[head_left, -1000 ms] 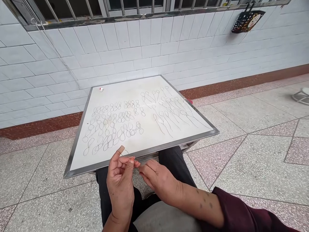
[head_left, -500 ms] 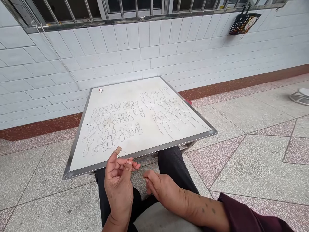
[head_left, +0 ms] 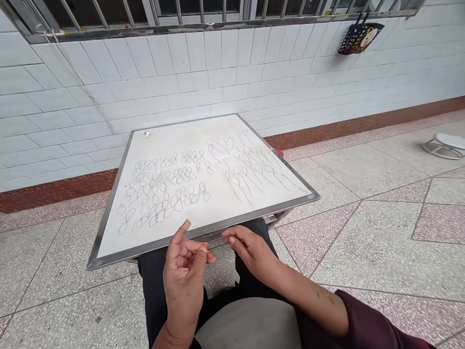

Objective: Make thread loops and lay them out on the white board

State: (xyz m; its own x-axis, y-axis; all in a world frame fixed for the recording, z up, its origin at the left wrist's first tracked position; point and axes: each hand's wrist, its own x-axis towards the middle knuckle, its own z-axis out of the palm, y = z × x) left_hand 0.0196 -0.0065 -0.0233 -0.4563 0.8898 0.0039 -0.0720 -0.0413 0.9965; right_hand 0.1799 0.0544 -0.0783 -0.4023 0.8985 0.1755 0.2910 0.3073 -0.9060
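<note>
My left hand (head_left: 187,271) is raised at the table's near edge, thumb and forefinger pinched on a thin dark wire (head_left: 194,228). A faint curve of the wire shows above the fingers, and a tan wrap covers one fingertip. To its right, my right hand (head_left: 250,249) is held apart, its thumb close to the bent fingers; whatever they grip is too fine to make out. Beyond the hands, several wires twisted into figure-eight loops (head_left: 178,202) lie in rows on the left of the white tabletop (head_left: 214,220). Single-looped wires with long tails (head_left: 245,177) lie on the right.
A small red-and-white object (head_left: 147,134) sits at the table's far left corner. Behind stands a tiled wall (head_left: 163,82) with a barred window, and a patterned bag (head_left: 359,38) hangs there. A round white stool (head_left: 445,145) stands far right on the floor.
My right hand has risen from beside my lap to the table's edge, and its fingers have turned to point left. My left hand keeps its pinch and has shifted slightly right.
</note>
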